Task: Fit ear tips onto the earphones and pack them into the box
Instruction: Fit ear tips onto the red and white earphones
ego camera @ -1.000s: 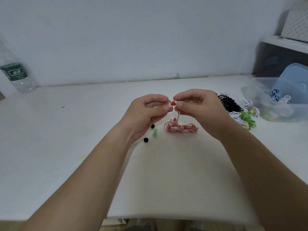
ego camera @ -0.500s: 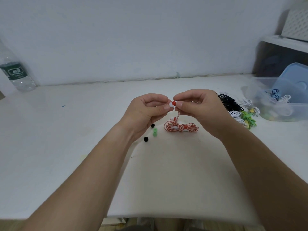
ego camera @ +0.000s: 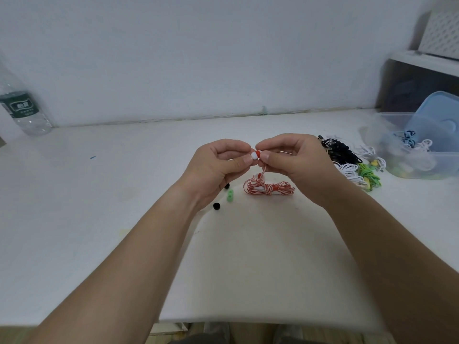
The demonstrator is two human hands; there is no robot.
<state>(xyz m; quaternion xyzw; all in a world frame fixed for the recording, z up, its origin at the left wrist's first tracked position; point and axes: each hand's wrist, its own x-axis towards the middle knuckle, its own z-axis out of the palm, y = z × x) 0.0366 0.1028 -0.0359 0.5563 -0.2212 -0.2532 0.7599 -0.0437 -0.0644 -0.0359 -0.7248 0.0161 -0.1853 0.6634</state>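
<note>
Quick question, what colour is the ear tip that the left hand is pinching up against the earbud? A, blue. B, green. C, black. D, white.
D: the left hand pinches a white ear tip against the red earbud that the right hand holds, while a green ear tip and a black ear tip lie loose on the table.

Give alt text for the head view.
Two hands meet above a white table: the left hand pinches a white ear tip against the red earbud pinched by the right hand, its red-and-white cable coiled below. By the left hand lie loose ear tips; more earphones and a clear box sit at far right.
</note>
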